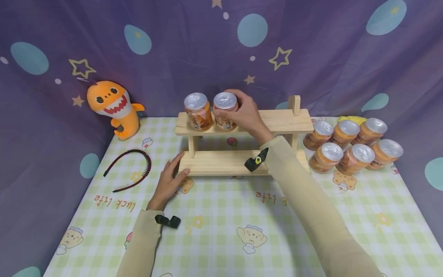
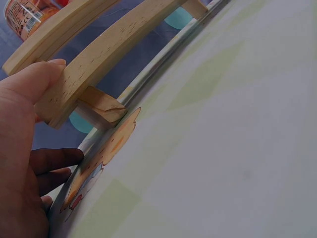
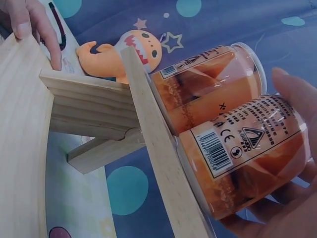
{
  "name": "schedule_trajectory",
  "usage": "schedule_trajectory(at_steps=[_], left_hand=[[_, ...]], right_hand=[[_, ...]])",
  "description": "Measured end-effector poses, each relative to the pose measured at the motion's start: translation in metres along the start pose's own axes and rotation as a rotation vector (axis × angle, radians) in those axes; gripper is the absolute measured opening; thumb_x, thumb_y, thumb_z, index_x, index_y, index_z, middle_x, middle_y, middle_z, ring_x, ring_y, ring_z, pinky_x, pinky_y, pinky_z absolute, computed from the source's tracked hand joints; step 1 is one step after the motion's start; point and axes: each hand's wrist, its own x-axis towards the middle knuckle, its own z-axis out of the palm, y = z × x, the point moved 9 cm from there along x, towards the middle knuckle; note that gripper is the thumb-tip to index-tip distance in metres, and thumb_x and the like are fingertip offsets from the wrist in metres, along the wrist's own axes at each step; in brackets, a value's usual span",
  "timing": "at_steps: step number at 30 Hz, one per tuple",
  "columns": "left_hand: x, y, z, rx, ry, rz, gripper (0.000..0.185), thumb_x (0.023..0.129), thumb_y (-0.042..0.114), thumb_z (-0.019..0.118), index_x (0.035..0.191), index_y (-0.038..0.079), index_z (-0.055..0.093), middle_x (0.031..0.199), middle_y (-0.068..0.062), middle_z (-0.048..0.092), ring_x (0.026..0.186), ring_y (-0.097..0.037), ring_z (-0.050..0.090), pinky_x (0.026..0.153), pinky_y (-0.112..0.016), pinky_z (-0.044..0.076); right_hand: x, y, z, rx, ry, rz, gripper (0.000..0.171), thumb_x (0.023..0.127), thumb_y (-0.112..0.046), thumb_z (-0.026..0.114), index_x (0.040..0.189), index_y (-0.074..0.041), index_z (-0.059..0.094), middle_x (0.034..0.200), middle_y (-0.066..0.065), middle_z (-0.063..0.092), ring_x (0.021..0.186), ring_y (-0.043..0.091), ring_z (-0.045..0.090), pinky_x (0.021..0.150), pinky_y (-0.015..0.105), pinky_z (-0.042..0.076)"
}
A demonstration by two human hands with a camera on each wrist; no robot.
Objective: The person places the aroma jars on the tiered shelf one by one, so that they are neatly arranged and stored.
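Observation:
A two-tier wooden rack (image 1: 221, 163) stands on the table. On its upper shelf, at the left, are two orange-labelled jars with clear ribbed lids, the left jar (image 1: 198, 111) and the right jar (image 1: 225, 115). My right hand (image 1: 247, 115) holds the right jar, thumb in front and fingers behind. In the right wrist view this jar (image 3: 247, 153) stands with its base on the shelf, close beside the other jar (image 3: 208, 84). My left hand (image 1: 167, 182) rests at the left end of the lower shelf, its thumb (image 2: 42, 79) on the board's top.
Several more such jars (image 1: 356, 154) stand in two rows right of the rack, with something yellow (image 1: 351, 120) behind them. An orange shark plush (image 1: 117, 107) leans at the back left. A dark toothed headband (image 1: 147, 165) lies on the checked tablecloth (image 1: 214, 231).

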Motion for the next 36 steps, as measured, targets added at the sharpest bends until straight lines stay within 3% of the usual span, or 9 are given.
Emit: schedule_trajectory(at_steps=[4,11,16,22,26,32,36], left_hand=[[-0.001,0.000,0.000,-0.004,0.005,0.005,0.064,0.098,0.033,0.063,0.156,0.029,0.037,0.161,-0.011,0.040,0.152,-0.038,0.031,0.130,-0.054,0.006],[-0.001,0.000,0.000,0.002,0.010,0.009,0.063,0.098,0.033,0.063,0.156,0.030,0.037,0.161,-0.010,0.040,0.152,-0.038,0.032,0.130,-0.056,0.007],[-0.001,0.000,-0.001,0.022,0.020,0.013,0.063,0.098,0.032,0.063,0.155,0.029,0.038,0.160,-0.009,0.041,0.150,-0.037,0.035,0.129,-0.057,0.008],[-0.001,0.003,-0.001,0.009,0.021,0.037,0.062,0.099,0.029,0.063,0.155,0.025,0.038,0.159,-0.011,0.042,0.150,-0.037,0.036,0.129,-0.057,0.007],[-0.001,0.005,-0.001,0.002,0.022,0.051,0.062,0.098,0.027,0.063,0.155,0.024,0.039,0.159,-0.011,0.043,0.149,-0.037,0.037,0.129,-0.057,0.007],[0.000,0.004,0.000,-0.005,0.018,0.057,0.062,0.098,0.027,0.064,0.155,0.024,0.039,0.159,-0.012,0.042,0.149,-0.036,0.037,0.129,-0.056,0.006],[0.000,0.003,-0.001,-0.008,0.020,0.050,0.062,0.098,0.027,0.064,0.155,0.023,0.039,0.160,-0.012,0.042,0.150,-0.036,0.036,0.130,-0.056,0.006]], right_hand=[[-0.004,-0.003,-0.001,0.037,-0.008,-0.009,0.073,0.080,-0.015,0.083,0.144,-0.011,0.049,0.138,0.013,0.058,0.118,0.024,0.061,0.102,0.037,0.053],[-0.012,-0.013,-0.023,0.017,0.051,-0.077,0.065,0.082,-0.015,0.080,0.141,-0.010,0.052,0.138,0.014,0.060,0.125,0.026,0.060,0.108,0.043,0.050],[-0.019,-0.017,-0.042,0.015,0.095,-0.121,0.066,0.083,-0.016,0.080,0.142,-0.009,0.051,0.139,0.014,0.059,0.131,0.026,0.057,0.114,0.035,0.046],[-0.033,-0.013,-0.065,0.000,0.136,-0.109,0.070,0.082,-0.030,0.083,0.143,-0.014,0.051,0.141,0.010,0.060,0.133,0.022,0.056,0.114,0.042,0.046],[-0.045,-0.014,-0.081,0.000,0.177,-0.114,0.068,0.082,-0.027,0.083,0.141,-0.015,0.052,0.141,0.012,0.060,0.133,0.022,0.056,0.113,0.046,0.045],[-0.066,-0.017,-0.108,-0.014,0.244,-0.148,0.061,0.084,-0.016,0.079,0.140,-0.014,0.053,0.139,0.015,0.060,0.131,0.020,0.057,0.109,0.034,0.047],[-0.080,-0.015,-0.128,-0.001,0.296,-0.164,0.058,0.085,-0.009,0.078,0.138,-0.013,0.055,0.134,0.008,0.064,0.125,0.014,0.059,0.107,0.029,0.048]])
